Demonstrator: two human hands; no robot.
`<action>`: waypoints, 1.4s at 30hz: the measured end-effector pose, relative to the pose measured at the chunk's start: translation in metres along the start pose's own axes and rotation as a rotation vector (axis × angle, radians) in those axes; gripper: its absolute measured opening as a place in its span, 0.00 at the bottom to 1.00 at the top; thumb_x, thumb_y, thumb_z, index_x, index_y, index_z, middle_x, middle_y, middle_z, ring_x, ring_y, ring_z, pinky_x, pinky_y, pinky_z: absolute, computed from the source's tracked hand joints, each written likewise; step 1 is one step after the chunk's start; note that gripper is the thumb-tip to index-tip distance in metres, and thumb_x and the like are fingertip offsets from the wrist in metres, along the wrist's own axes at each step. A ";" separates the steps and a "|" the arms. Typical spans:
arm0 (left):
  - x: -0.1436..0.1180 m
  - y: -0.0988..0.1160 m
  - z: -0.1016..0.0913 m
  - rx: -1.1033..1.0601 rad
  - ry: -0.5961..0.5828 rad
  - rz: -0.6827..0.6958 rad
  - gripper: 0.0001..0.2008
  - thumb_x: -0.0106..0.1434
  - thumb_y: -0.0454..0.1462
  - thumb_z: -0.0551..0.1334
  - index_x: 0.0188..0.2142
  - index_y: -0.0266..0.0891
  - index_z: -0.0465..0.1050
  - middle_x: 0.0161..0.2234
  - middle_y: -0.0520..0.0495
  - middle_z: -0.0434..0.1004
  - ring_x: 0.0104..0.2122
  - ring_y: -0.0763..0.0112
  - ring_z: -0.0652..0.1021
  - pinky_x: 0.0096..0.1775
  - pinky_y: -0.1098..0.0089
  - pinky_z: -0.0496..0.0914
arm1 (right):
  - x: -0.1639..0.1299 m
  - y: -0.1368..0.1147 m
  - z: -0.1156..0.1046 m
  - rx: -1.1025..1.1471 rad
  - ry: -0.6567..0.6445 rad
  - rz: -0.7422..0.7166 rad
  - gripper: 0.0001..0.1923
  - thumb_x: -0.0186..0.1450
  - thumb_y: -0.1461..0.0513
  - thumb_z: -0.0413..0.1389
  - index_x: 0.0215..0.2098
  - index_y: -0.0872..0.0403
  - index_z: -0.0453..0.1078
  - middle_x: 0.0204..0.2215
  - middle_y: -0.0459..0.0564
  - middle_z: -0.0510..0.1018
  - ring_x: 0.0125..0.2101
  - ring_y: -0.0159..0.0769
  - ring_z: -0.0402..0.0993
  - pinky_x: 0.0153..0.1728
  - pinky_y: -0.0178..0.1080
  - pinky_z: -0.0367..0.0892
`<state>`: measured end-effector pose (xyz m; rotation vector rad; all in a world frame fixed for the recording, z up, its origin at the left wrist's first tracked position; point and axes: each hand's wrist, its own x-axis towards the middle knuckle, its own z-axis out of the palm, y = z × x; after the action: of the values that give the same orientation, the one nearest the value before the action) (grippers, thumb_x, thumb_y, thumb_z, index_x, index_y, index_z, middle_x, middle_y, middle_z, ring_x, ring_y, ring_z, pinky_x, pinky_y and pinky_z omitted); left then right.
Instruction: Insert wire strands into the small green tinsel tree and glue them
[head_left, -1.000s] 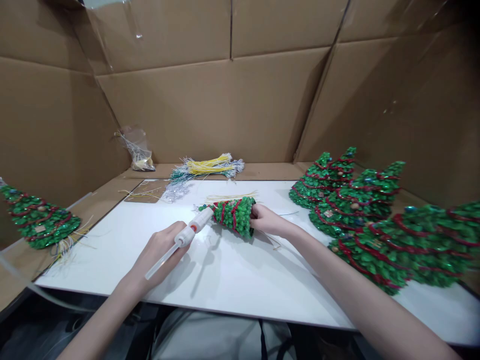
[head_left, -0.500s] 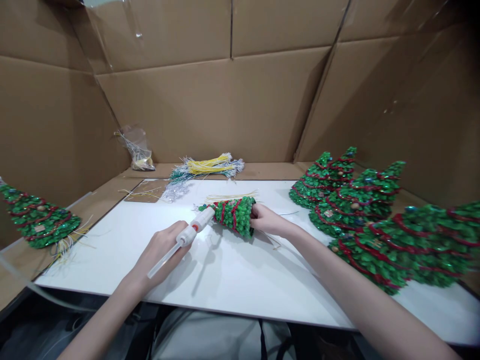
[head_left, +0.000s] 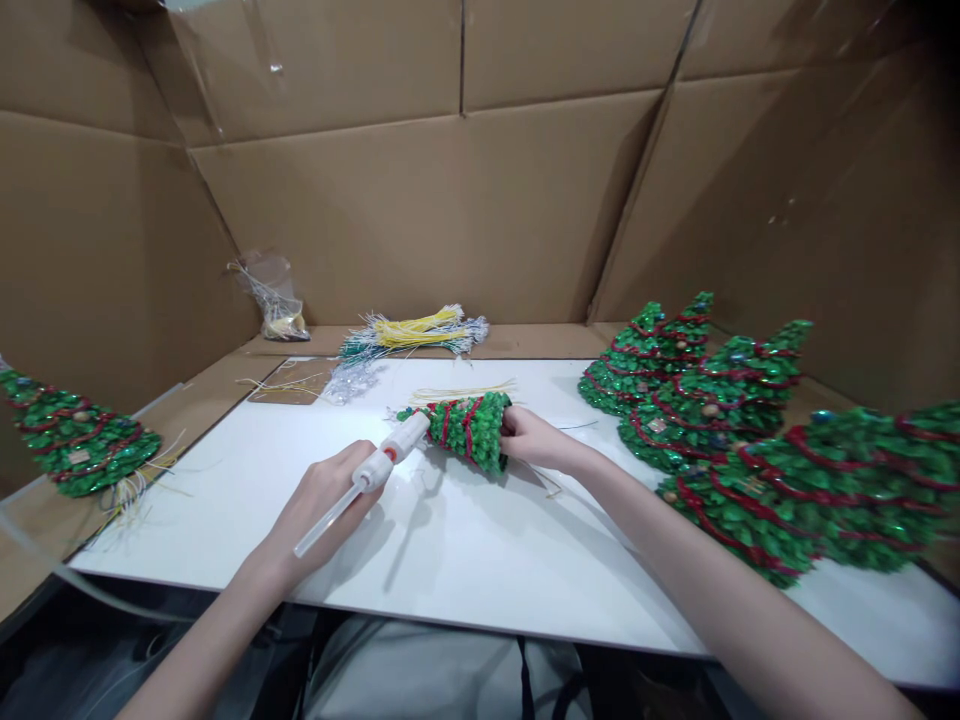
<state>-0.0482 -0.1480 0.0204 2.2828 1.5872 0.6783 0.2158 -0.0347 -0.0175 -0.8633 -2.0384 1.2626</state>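
A white hot glue gun (head_left: 377, 468) with a clear glue stick out of its back end is gripped in my left hand (head_left: 330, 505). Its front end is at the narrow tip of a small green Christmas tree (head_left: 484, 430) with red garland, which lies on its side over the white board (head_left: 465, 580). I cannot tell whether nozzle and tree touch. My right hand (head_left: 529, 440) holds the tree by its wide base, the fingertips hidden inside the rim. Thin pale wires (head_left: 465, 390) lie just behind the tree.
Several finished-looking decorated trees (head_left: 712, 400) crowd the right side. Another tree (head_left: 79, 430) stands at the left above loose wires (head_left: 139, 490). Bundles of yellow and white wires (head_left: 420, 328) and a plastic bag (head_left: 276, 300) lie at the back, before cardboard walls (head_left: 405, 210).
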 end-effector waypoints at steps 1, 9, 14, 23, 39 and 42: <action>0.000 0.000 0.000 -0.001 -0.002 0.002 0.12 0.67 0.41 0.47 0.28 0.40 0.55 0.27 0.54 0.62 0.26 0.74 0.66 0.30 0.73 0.58 | 0.000 0.000 0.000 0.000 -0.003 -0.006 0.21 0.53 0.68 0.52 0.47 0.59 0.68 0.48 0.52 0.75 0.45 0.44 0.73 0.45 0.42 0.68; 0.002 -0.002 0.001 0.019 -0.019 0.007 0.12 0.66 0.42 0.47 0.28 0.40 0.56 0.27 0.53 0.63 0.26 0.73 0.67 0.30 0.73 0.58 | -0.001 -0.007 0.001 0.033 -0.023 -0.043 0.24 0.54 0.68 0.52 0.49 0.57 0.68 0.51 0.51 0.72 0.50 0.45 0.69 0.48 0.43 0.67; 0.001 0.000 0.001 0.019 -0.028 0.006 0.12 0.66 0.42 0.47 0.28 0.40 0.57 0.27 0.53 0.63 0.25 0.73 0.67 0.29 0.73 0.58 | -0.001 -0.009 0.001 0.045 -0.038 -0.067 0.22 0.54 0.69 0.52 0.47 0.56 0.70 0.50 0.50 0.73 0.49 0.44 0.70 0.48 0.43 0.67; 0.001 0.000 0.001 0.002 -0.001 0.005 0.12 0.66 0.42 0.47 0.28 0.39 0.57 0.27 0.53 0.63 0.25 0.74 0.67 0.29 0.73 0.58 | -0.001 -0.009 0.001 0.025 -0.023 -0.037 0.23 0.53 0.68 0.52 0.48 0.57 0.68 0.50 0.51 0.73 0.48 0.44 0.71 0.47 0.43 0.68; 0.000 0.002 0.001 0.014 -0.012 0.014 0.12 0.66 0.42 0.47 0.28 0.40 0.57 0.27 0.53 0.63 0.25 0.74 0.67 0.29 0.73 0.58 | -0.001 -0.011 0.001 0.010 -0.006 -0.035 0.19 0.54 0.66 0.54 0.45 0.56 0.70 0.48 0.51 0.75 0.47 0.45 0.71 0.48 0.44 0.67; -0.001 -0.001 0.000 0.007 -0.009 0.012 0.12 0.66 0.41 0.47 0.28 0.40 0.56 0.27 0.53 0.63 0.25 0.74 0.67 0.29 0.73 0.58 | -0.001 -0.009 0.001 0.008 -0.008 -0.037 0.21 0.54 0.67 0.53 0.46 0.58 0.69 0.48 0.52 0.75 0.46 0.45 0.72 0.46 0.44 0.68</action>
<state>-0.0487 -0.1486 0.0198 2.2985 1.5757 0.6649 0.2137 -0.0389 -0.0096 -0.8141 -2.0453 1.2552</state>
